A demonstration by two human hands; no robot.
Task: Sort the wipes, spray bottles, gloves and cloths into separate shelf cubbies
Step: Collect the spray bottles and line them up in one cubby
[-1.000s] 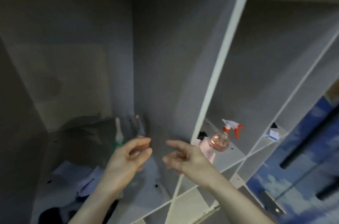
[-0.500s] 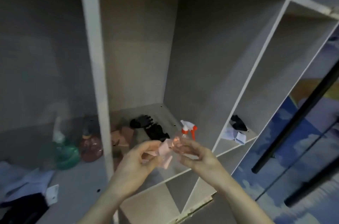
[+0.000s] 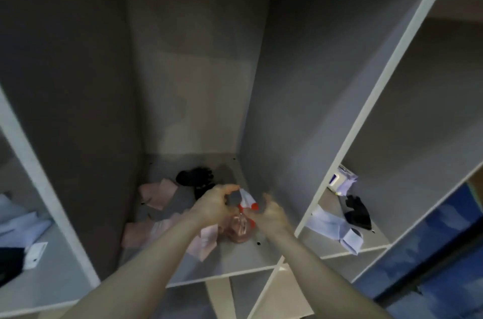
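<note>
Both hands are inside the middle cubby [image 3: 198,109], low down near the floor panel. Left hand [image 3: 213,205]: fingers curled, thumb and forefinger tips nearly meeting above the white trigger head of the spray bottle [image 3: 241,224]; too blurred to tell if they actually pinch it or anything else. Right hand [image 3: 271,214]: fingers loosely spread, holding nothing, just right of the bottle's red nozzle part, contact not clear. Bottle is pinkish and clear, and stands on the cubby floor between the two wrists. Pink cloths [image 3: 159,193] lie on the same floor, one at back left, more under the left forearm. Black glove [image 3: 194,176] sits behind the hands. Right cubby [image 3: 418,135]: wipes pack [image 3: 342,178] at back, another black glove [image 3: 358,211], pale lilac cloth [image 3: 334,227] at front. Left cubby [image 3: 52,279]: pale cloth, dark item, small white card, all partly cut off.
</note>
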